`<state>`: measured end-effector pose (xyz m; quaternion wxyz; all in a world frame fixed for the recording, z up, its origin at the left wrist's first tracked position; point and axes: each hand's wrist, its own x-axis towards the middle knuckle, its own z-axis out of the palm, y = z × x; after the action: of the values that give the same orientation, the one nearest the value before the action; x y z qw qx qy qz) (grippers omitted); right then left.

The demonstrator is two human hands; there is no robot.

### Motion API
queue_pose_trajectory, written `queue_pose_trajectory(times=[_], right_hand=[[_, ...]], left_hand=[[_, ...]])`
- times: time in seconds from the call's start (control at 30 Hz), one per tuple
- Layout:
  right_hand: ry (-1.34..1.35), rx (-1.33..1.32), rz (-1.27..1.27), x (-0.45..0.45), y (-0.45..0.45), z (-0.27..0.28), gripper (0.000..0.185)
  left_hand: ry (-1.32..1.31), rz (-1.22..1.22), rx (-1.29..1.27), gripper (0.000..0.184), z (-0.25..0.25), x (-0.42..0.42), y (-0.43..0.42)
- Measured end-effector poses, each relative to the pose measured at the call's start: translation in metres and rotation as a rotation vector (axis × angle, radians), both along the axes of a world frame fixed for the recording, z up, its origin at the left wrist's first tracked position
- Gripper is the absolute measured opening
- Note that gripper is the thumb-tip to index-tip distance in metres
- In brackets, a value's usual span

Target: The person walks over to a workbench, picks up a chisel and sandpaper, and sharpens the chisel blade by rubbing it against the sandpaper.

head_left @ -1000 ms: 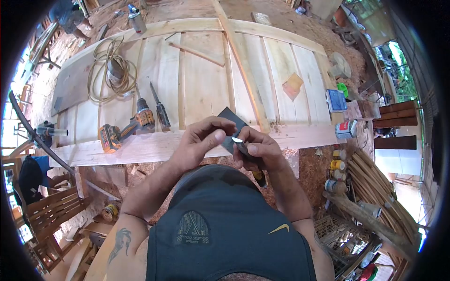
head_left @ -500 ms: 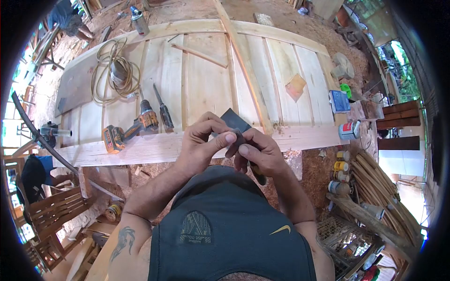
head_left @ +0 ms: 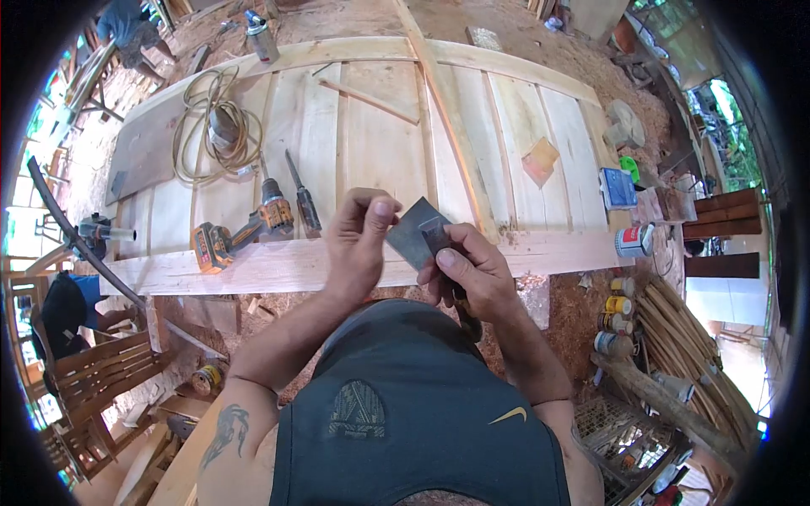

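My right hand [head_left: 477, 274] is wrapped round a chisel [head_left: 434, 234], its broad dark blade pointing up and away from me. The lower part of the tool passes through my fingers, and its far end shows dimly below the hand. My left hand [head_left: 359, 244] is raised just left of the blade, apart from it. Its fingers are curled with the thumb pressed near the fingertips, and nothing shows between them. Behind the chisel, a dark square sheet [head_left: 409, 240] lies on the wooden panel [head_left: 380, 160], partly covered by the blade.
On the panel lie an orange cordless drill [head_left: 245, 228], a dark slim tool [head_left: 304, 194], a coiled hose [head_left: 190, 156], a spray can [head_left: 261, 38], a long wood strip [head_left: 451, 135] and a blue box [head_left: 618, 187]. A tin [head_left: 633, 241] stands right. Another person [head_left: 135, 38] is far left.
My left hand has come away from the blade and moved left. More of the chisel blade and the dark sheet now shows. My right hand keeps its hold.
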<state>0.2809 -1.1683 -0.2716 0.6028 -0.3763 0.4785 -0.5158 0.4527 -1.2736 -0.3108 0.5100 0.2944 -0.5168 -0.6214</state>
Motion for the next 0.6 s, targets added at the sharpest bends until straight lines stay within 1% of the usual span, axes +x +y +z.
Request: queue_pose_trajectory(times=[0.1, 0.2, 0.23, 0.33, 0.43, 0.53, 0.6], right_hand=[[-0.034, 0.005, 0.046, 0.005, -0.005, 0.005, 0.03], [-0.041, -0.025, 0.033, 0.008, -0.007, 0.009, 0.032], [-0.048, -0.034, 0.034, 0.007, -0.008, 0.01, 0.033], [-0.068, -0.055, 0.035, 0.007, -0.009, 0.011, 0.035], [-0.071, -0.058, 0.032, 0.008, -0.008, 0.012, 0.036], [-0.057, -0.063, 0.036, 0.008, -0.008, 0.011, 0.037], [-0.058, -0.051, 0.036, 0.009, -0.007, 0.011, 0.037]], left_hand=[[-0.015, -0.003, -0.096, 0.034, -0.003, -0.015, 0.008], [0.038, -0.045, -0.075, 0.035, -0.002, -0.022, 0.011], [0.013, -0.032, -0.111, 0.034, -0.006, -0.024, 0.01], [0.026, 0.026, -0.146, 0.026, -0.001, -0.028, 0.01], [-0.016, 0.061, -0.186, 0.027, -0.001, -0.028, 0.009], [-0.076, 0.022, -0.192, 0.033, 0.001, -0.024, 0.014], [-0.066, 0.0, -0.169, 0.032, 0.0, -0.022, 0.015]])
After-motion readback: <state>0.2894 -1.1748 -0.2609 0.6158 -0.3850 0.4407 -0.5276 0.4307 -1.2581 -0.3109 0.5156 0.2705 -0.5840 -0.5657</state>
